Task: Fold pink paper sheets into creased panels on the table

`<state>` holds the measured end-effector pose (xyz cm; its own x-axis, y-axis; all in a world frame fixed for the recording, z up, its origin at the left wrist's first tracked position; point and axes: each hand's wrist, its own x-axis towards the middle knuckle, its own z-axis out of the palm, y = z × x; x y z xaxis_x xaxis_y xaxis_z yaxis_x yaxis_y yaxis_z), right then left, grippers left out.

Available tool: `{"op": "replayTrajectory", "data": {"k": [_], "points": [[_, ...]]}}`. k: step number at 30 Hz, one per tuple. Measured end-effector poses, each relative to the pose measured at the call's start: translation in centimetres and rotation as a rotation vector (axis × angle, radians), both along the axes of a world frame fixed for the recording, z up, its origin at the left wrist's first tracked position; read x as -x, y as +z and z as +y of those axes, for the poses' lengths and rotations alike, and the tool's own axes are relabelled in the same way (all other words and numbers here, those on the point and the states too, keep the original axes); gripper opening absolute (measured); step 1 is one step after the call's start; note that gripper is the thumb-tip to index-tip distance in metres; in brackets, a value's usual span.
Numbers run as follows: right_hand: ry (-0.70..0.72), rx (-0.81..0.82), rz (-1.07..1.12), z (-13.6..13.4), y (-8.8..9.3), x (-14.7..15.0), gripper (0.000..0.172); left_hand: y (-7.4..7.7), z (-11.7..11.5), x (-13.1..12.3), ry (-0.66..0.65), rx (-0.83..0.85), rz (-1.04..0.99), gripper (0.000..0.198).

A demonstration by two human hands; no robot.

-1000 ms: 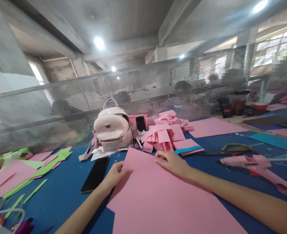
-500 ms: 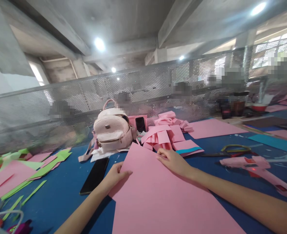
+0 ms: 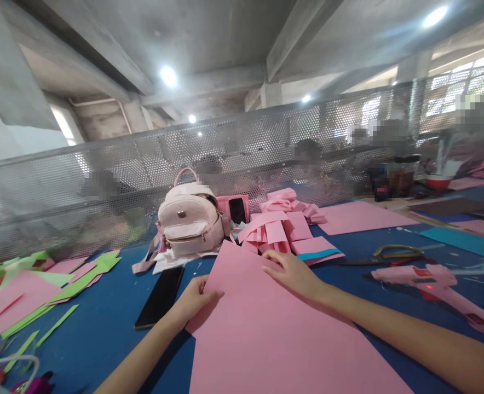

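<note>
One large, straight-edged sheet of plain, matte pink paper or card [image 3: 266,328] extended over the blue tabletop [image 3: 102,295], its surface smooth, its near end cut off by the bottom of the view. One sharp corner pointed toward the far side. The left outline jogged outward partway along; whether from a fold or an overlapping second piece could not be determined.
</note>
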<state>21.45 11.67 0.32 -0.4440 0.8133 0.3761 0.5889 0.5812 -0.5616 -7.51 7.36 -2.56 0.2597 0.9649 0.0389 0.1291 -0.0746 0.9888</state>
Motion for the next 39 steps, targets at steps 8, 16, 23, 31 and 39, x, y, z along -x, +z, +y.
{"op": "replayTrajectory", "data": {"k": [8, 16, 23, 31, 39], "points": [[-0.074, -0.025, -0.028, 0.2, 0.3, 0.0, 0.012, -0.5, 0.4, 0.4, -0.001, 0.008, 0.011, 0.046], [-0.08, -0.053, -0.034, 0.1, 0.9, -0.4, 0.016, -0.5, 0.8, 0.8, -0.051, 0.0, 0.059, 0.047], [0.117, 0.005, -0.023, -0.4, 3.1, -0.4, 0.024, 0.5, -0.1, -0.2, -0.069, -0.093, 0.193, 0.029], [0.446, 0.039, -0.203, -4.1, 5.2, -2.0, 0.068, 2.2, -1.7, -3.4, -0.11, -0.342, 0.395, 0.031], [0.461, -0.052, -0.422, -6.2, 0.3, -3.9, 0.103, 1.5, -0.4, -5.8, -0.182, -0.553, 0.525, 0.074]]}}
